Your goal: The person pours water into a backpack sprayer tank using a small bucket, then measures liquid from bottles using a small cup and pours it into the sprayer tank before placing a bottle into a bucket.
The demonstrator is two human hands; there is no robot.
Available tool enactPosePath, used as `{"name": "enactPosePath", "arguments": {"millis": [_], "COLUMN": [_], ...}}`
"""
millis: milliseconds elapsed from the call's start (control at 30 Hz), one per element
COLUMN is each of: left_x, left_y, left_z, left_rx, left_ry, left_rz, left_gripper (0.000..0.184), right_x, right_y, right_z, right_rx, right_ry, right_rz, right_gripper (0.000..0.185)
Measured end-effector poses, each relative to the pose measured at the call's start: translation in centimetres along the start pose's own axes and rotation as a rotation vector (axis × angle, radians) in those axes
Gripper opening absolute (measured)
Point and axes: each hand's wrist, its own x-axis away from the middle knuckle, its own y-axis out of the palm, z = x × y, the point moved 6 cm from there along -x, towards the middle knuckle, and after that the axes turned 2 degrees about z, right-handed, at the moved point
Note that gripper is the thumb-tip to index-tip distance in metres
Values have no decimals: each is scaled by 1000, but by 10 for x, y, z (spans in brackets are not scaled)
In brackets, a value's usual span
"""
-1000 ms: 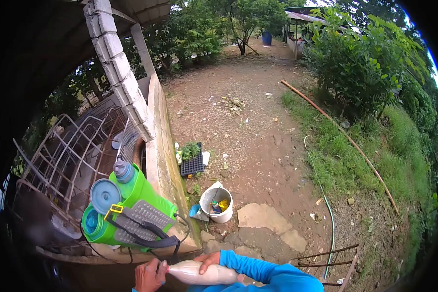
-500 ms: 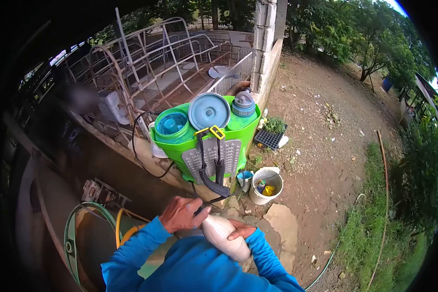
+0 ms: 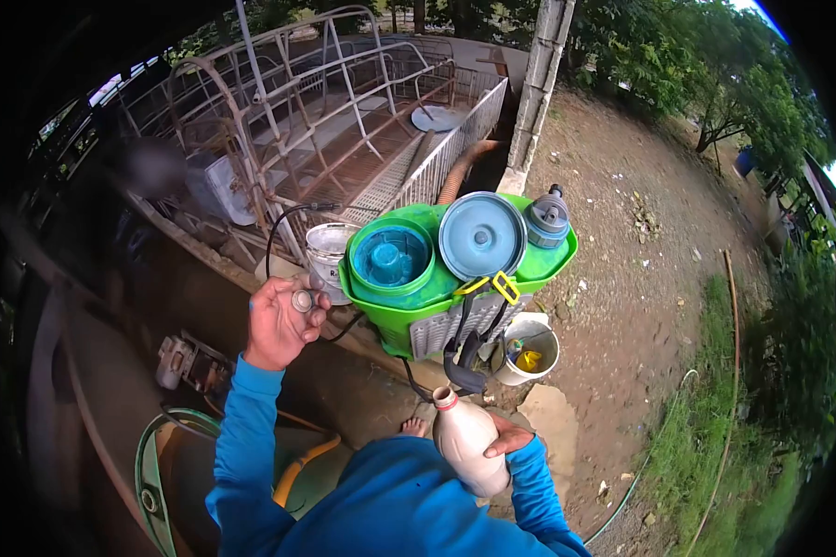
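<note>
My right hand [image 3: 511, 435] is wrapped round a pinkish-white plastic bottle [image 3: 466, 449], tilted, with its uncapped neck pointing up toward the sprayer. Between the fingers of my raised left hand [image 3: 279, 327] is a small round bottle cap [image 3: 303, 300]. In front of both hands stands a green backpack sprayer [image 3: 390, 322]. Its blue tank opening [image 3: 392, 257] is uncovered, with a blue cup-like insert inside. The wide blue lid [image 3: 482, 234] lies on top beside the opening, and a grey-blue capped fitting [image 3: 549, 219] sits at the right end.
Behind the sprayer are a white bucket [image 3: 333, 243] and metal pen rails [image 3: 330, 88]. Right of it, a pale bucket [image 3: 532, 345] holds a yellow item. A green-rimmed container [image 3: 149, 501] and orange hose [image 3: 299, 472] are at lower left. A concrete post [image 3: 540, 88] rises behind.
My left hand has moved from the bottle's top up and left, taking the cap off with it. The bottle's neck is now exposed. The view has shifted, showing more of the tank opening.
</note>
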Motion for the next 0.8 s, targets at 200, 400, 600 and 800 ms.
{"name": "enactPosePath", "arguments": {"millis": [200,400,600,800], "left_x": [-50,-75,-89,-78], "left_y": [57,124,126,137], "left_z": [62,45,26,33], "left_rx": [-971,-2131,-2273,-2306], "left_ry": [343,856,822,850], "left_rz": [-101,-299,-383,-463], "left_gripper": [37,48,46,46], "right_x": [-5,-11,-8,-11], "right_y": [13,28,33,34], "right_z": [-26,-49,-57,-59], "right_rx": [-96,-125,-149,-247], "right_ry": [-50,-97,-118,-124], "right_rz": [166,201,237,208], "right_gripper": [112,117,117,118]}}
